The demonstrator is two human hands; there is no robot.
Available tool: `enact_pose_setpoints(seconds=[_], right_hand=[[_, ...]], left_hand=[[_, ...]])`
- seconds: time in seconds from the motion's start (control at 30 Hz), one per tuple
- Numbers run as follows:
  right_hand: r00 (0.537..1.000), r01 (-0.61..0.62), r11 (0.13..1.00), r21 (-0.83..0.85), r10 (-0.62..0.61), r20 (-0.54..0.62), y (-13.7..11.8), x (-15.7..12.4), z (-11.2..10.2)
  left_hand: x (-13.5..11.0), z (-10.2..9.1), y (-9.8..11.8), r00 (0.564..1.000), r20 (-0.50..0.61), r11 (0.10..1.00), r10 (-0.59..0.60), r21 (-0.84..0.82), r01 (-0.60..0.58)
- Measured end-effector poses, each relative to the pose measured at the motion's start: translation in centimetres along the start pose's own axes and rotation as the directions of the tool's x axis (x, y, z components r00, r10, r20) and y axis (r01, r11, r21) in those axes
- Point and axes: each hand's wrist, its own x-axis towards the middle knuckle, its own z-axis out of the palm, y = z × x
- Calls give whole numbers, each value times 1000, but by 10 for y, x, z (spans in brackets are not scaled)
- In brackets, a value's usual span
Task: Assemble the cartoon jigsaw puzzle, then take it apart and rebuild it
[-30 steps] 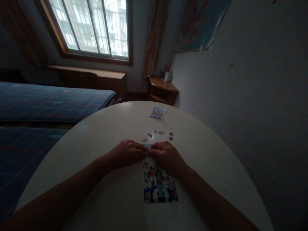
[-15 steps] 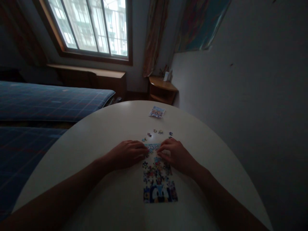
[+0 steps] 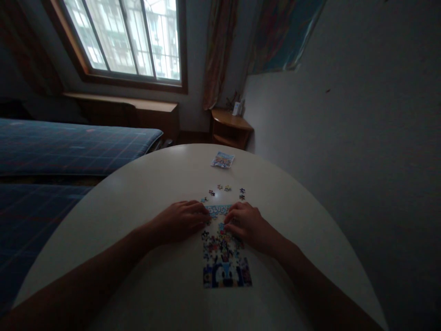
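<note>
A partly joined jigsaw puzzle [image 3: 225, 275] lies on the white round table, its lower part showing a blue cartoon dog face. Above a gap is a light-blue top strip [image 3: 217, 210] with lettering. My left hand [image 3: 184, 219] rests palm down, fingers stretched out, its fingertips at the strip's left end. My right hand [image 3: 246, 223] is curled at the right side of the gap, thumb and forefinger drawn together at a small light-blue puzzle piece [image 3: 221, 226]. That hand covers part of the puzzle's right side.
Loose puzzle pieces [image 3: 227, 188] lie in an arc beyond the strip, with two more [image 3: 242, 193] at the right. A small picture packet [image 3: 223, 160] is near the table's far edge [image 3: 193, 146]. A plaid mattress [image 3: 76, 147] stands left; a wall is on the right.
My right hand has shifted slightly down toward the light-blue piece, uncovering a loose piece behind it. The left hand stays at the strip. The whole view has moved slightly.
</note>
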Motion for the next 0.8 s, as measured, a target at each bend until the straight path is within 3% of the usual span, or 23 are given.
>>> enact_pose_setpoints(seconds=[0.8], right_hand=[[999, 5, 1000, 16, -4, -52, 8, 2, 7]], left_hand=[[0, -5, 2, 1000, 11, 999, 10, -32, -10]])
